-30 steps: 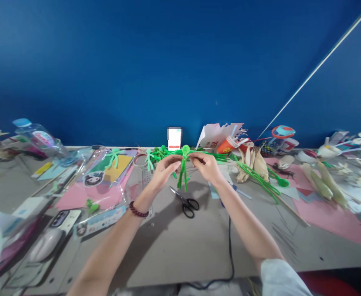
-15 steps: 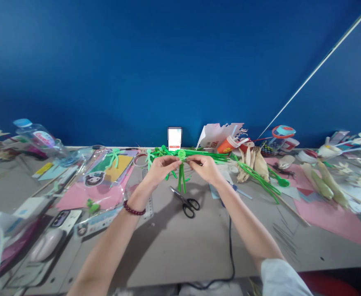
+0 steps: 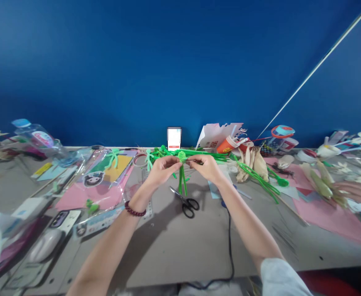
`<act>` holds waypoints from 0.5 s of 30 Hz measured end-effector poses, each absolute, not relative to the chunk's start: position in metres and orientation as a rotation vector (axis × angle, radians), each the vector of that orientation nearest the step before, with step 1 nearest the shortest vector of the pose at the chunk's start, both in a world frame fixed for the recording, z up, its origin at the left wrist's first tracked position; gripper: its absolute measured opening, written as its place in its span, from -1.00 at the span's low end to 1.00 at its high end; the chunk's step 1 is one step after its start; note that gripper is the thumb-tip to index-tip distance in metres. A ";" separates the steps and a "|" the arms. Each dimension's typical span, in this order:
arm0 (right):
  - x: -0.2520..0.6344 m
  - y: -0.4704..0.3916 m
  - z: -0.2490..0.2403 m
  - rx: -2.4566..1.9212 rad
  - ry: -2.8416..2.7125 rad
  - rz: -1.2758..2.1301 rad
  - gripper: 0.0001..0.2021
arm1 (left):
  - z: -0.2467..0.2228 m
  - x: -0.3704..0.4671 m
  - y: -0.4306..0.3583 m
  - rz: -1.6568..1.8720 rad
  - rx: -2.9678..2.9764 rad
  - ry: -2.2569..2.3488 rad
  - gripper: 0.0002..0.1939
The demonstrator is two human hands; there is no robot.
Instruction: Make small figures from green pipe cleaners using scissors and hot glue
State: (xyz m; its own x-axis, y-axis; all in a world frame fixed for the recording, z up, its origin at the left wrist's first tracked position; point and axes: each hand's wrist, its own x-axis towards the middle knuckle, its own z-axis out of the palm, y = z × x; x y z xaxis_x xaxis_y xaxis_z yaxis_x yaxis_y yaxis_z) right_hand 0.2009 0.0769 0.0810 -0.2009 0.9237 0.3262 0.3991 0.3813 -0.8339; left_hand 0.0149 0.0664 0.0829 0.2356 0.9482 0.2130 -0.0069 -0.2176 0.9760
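A green fuzzy-stem piece (image 3: 182, 156) with a round coiled top and stems hanging down is held up between both hands. My left hand (image 3: 165, 168) pinches it from the left, thumb and fingers together. From the right, my right hand (image 3: 205, 166) has its fingertips closed at the same piece, just below the round top. Black-handled scissors (image 3: 187, 204) lie on the table under it, blades pointing up and left. Behind the hands lies a bundle of green stems (image 3: 219, 156). A lit phone (image 3: 174, 138) stands upright against the blue wall.
At the left are a plastic bottle (image 3: 40, 136), pink sheets in a clear bag (image 3: 90, 191) and a white mouse (image 3: 45, 245). Dried husks (image 3: 254, 164), green stems and pink paper (image 3: 331, 222) lie right. Another person's hand (image 3: 357, 193) reaches in at the right edge. A black cable (image 3: 230, 246) crosses the table.
Another person's hand has come in at the right edge, beside the husks. My hands keep nearly the same place, with the green piece still between them.
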 end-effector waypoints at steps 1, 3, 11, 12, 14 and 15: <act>0.201 0.078 0.081 -1.157 -1.780 0.775 -0.81 | 0.083 0.015 0.066 1.169 1.504 0.937 -0.76; 0.203 0.079 0.081 -1.147 -1.797 0.780 -0.82 | 0.083 0.014 0.065 1.155 1.559 0.943 -0.77; 0.213 0.079 0.090 -1.133 -1.782 0.907 -0.78 | 0.085 0.013 0.064 1.082 1.723 0.996 -0.81; 0.214 0.078 0.092 -1.138 -1.757 0.977 -0.75 | 0.085 0.013 0.064 1.087 1.705 1.000 -0.80; 0.216 0.076 0.094 -1.139 -1.727 1.091 -0.71 | 0.084 0.013 0.064 1.102 1.681 1.004 -0.79; 0.217 0.076 0.095 -1.134 -1.725 1.130 -0.70 | 0.084 0.014 0.064 1.108 1.678 1.004 -0.79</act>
